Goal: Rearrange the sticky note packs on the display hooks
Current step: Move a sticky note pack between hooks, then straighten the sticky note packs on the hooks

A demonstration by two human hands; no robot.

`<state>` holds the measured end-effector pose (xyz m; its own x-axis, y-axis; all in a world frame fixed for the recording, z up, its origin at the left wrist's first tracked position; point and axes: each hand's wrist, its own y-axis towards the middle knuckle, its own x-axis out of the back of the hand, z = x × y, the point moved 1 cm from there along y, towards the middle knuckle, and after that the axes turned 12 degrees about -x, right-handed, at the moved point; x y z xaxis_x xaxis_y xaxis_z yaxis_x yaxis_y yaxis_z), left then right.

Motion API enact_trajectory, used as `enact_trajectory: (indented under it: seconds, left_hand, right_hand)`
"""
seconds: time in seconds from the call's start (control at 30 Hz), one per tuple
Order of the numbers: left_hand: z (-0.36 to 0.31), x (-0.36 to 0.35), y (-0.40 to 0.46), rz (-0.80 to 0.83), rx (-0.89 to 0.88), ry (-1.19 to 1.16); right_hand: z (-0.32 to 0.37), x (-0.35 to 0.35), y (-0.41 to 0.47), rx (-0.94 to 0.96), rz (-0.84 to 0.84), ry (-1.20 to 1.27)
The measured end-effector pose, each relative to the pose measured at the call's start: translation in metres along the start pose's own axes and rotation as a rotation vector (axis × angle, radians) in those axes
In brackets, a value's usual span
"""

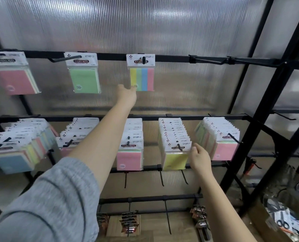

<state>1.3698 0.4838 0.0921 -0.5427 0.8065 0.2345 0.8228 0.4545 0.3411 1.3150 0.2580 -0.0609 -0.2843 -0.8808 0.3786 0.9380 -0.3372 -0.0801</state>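
Your right hand (198,157) sits lower right of centre, against the right edge of the yellow-fronted stack of packs (175,147) on the middle rail. Its fingers curl toward the front pack's side, but you cannot tell whether they actually pinch it. That stack hangs on one hook, white header cards fanned back, a pale yellow pad facing you. A pink-fronted stack (130,149) hangs just left of it, and another pink-fronted stack (220,138) to the right.

Your left arm, grey sleeve (45,203) pushed up at lower left, stretches up and away to centre frame. Your left hand (127,94) meets the bottom left corner of the striped pack (141,73), which hangs alone on the top rail's middle hook (143,59), showing yellow, green, blue and pink bands under a "STICKY NOTE" header. The fingertips are hidden behind the hand, so the grip is unclear.

Farther left on that rail, a green pack (84,74) and a pink pack (14,75) look blurred.
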Motion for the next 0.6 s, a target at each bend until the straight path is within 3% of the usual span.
enact_trajectory:
  seconds: [0.1,0.27,0.37,0.47,0.6]
  left_hand:
    - [0.012,0.009,-0.012,0.022,-0.013,0.14]
    - [0.037,0.026,-0.032,0.025,-0.007,0.209]
    - [0.05,0.038,-0.042,0.008,-0.021,0.228]
    - [0.057,0.048,-0.05,-0.019,-0.047,0.248]
    - [0.069,0.054,-0.065,-0.057,-0.068,0.238]
  right_hand:
    - [-0.007,-0.008,-0.006,-0.029,0.024,0.047]
    - [-0.015,-0.02,-0.012,-0.134,-0.1,0.13]
    - [-0.02,-0.025,-0.014,-0.171,-0.091,0.144]
    - [-0.022,-0.029,-0.019,-0.095,-0.036,0.213]
    - [-0.022,-0.032,-0.034,-0.013,-0.124,0.241]
